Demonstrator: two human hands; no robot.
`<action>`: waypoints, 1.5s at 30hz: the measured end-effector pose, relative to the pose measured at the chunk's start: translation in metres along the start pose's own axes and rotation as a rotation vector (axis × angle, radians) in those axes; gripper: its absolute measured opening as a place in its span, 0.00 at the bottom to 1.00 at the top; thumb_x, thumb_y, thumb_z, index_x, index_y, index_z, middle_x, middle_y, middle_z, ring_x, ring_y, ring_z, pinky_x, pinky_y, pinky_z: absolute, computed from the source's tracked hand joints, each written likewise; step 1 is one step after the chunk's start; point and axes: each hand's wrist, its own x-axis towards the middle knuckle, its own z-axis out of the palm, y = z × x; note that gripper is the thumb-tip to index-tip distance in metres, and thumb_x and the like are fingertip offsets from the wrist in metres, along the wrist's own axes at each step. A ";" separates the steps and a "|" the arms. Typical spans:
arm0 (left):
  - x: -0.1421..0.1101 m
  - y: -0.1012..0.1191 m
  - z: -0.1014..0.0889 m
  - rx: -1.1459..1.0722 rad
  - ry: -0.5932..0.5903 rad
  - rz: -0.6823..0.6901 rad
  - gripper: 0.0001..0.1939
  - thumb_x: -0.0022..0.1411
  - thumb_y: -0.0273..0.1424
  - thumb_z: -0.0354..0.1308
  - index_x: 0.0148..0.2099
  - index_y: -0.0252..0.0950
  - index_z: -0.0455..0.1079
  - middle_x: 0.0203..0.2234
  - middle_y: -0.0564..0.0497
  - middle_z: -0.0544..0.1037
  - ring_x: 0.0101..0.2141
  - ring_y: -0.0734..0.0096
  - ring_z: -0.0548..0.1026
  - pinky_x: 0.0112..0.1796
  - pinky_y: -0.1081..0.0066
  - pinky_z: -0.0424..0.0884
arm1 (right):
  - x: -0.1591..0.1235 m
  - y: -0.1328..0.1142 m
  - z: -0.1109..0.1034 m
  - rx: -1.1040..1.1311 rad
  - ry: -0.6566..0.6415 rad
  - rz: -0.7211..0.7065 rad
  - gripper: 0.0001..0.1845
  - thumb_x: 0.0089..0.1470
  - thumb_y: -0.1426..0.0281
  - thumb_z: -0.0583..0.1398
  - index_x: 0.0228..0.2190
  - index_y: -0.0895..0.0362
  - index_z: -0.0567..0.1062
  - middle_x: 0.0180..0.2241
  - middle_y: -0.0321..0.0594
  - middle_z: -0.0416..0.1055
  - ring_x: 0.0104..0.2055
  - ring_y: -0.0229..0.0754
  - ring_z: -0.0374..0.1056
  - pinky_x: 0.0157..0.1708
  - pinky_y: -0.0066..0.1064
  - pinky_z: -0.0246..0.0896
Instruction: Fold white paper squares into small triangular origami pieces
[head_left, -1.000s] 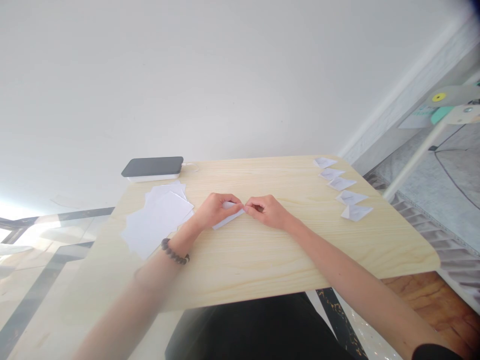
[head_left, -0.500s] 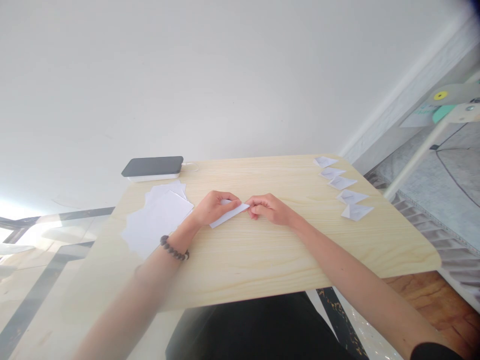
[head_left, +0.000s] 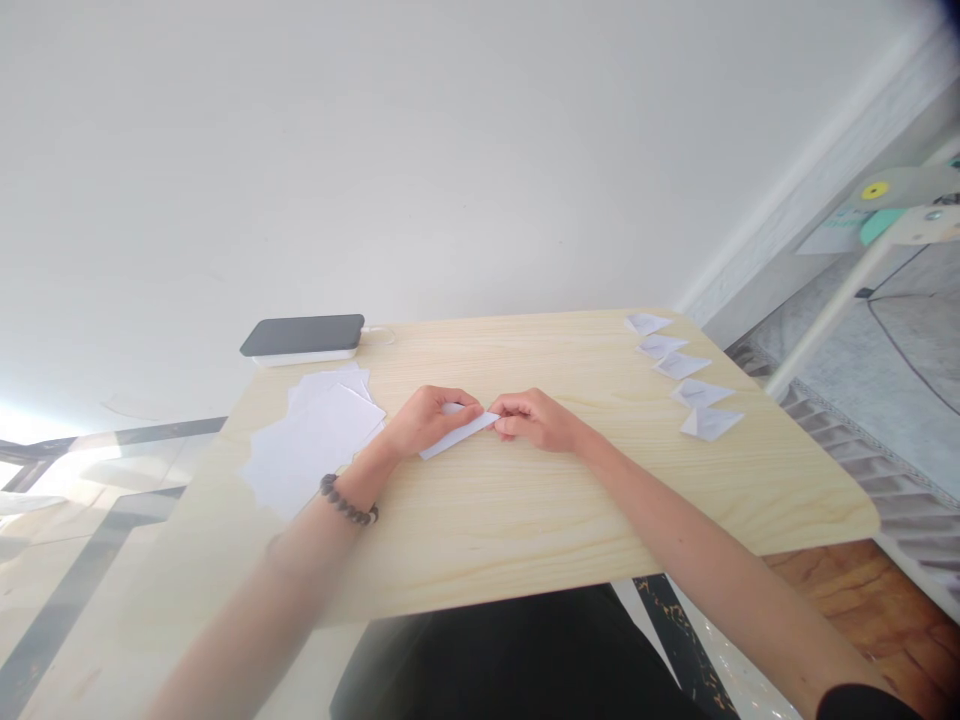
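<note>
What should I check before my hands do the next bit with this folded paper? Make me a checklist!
1. Left hand steadies the folded paper: ok.
2. Right hand has its fingers at the paper's pointed end: ok.
3. The paper's edges line up exactly: cannot tell, fingers cover part of it.
4. The five folded pieces on the right are out of the hands' way: ok.
5. The loose white sheets on the left are stacked neatly: not ok, they are spread at different angles.
</note>
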 end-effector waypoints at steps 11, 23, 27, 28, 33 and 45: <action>-0.001 -0.001 0.000 0.014 -0.003 0.016 0.19 0.55 0.43 0.48 0.34 0.35 0.73 0.25 0.52 0.74 0.22 0.77 0.65 0.22 0.77 0.57 | 0.001 0.001 0.000 0.015 -0.012 -0.002 0.07 0.48 0.72 0.53 0.28 0.60 0.71 0.22 0.35 0.68 0.24 0.32 0.61 0.24 0.23 0.54; -0.001 0.001 0.000 0.024 -0.016 0.021 0.18 0.55 0.43 0.48 0.34 0.36 0.73 0.24 0.54 0.73 0.21 0.78 0.63 0.22 0.77 0.56 | 0.000 0.001 0.000 -0.024 -0.009 -0.026 0.07 0.47 0.72 0.53 0.28 0.59 0.70 0.22 0.34 0.67 0.23 0.31 0.58 0.23 0.23 0.51; -0.001 0.002 0.000 0.021 -0.009 0.045 0.18 0.55 0.43 0.49 0.33 0.35 0.73 0.26 0.53 0.74 0.23 0.77 0.65 0.24 0.77 0.58 | 0.001 0.000 0.002 -0.052 0.055 -0.064 0.08 0.47 0.68 0.55 0.25 0.60 0.70 0.19 0.32 0.62 0.21 0.30 0.55 0.22 0.23 0.49; -0.001 0.002 0.000 0.019 -0.007 0.051 0.18 0.55 0.42 0.49 0.33 0.35 0.73 0.26 0.53 0.75 0.24 0.77 0.65 0.24 0.77 0.58 | 0.001 0.000 0.002 -0.063 0.062 -0.064 0.08 0.48 0.68 0.54 0.25 0.60 0.70 0.18 0.32 0.62 0.21 0.30 0.54 0.22 0.23 0.49; -0.001 0.003 0.000 0.013 -0.031 0.045 0.18 0.55 0.42 0.49 0.34 0.35 0.73 0.26 0.53 0.75 0.22 0.78 0.64 0.22 0.78 0.57 | 0.000 0.000 -0.002 -0.030 -0.019 -0.014 0.09 0.48 0.73 0.51 0.26 0.59 0.71 0.22 0.35 0.69 0.22 0.31 0.59 0.22 0.23 0.51; -0.002 0.005 0.000 0.010 -0.026 0.046 0.18 0.55 0.42 0.48 0.33 0.35 0.73 0.25 0.53 0.74 0.22 0.78 0.64 0.21 0.78 0.57 | 0.000 0.000 -0.001 -0.037 -0.009 -0.021 0.07 0.47 0.73 0.52 0.25 0.59 0.71 0.22 0.35 0.69 0.22 0.31 0.58 0.22 0.23 0.50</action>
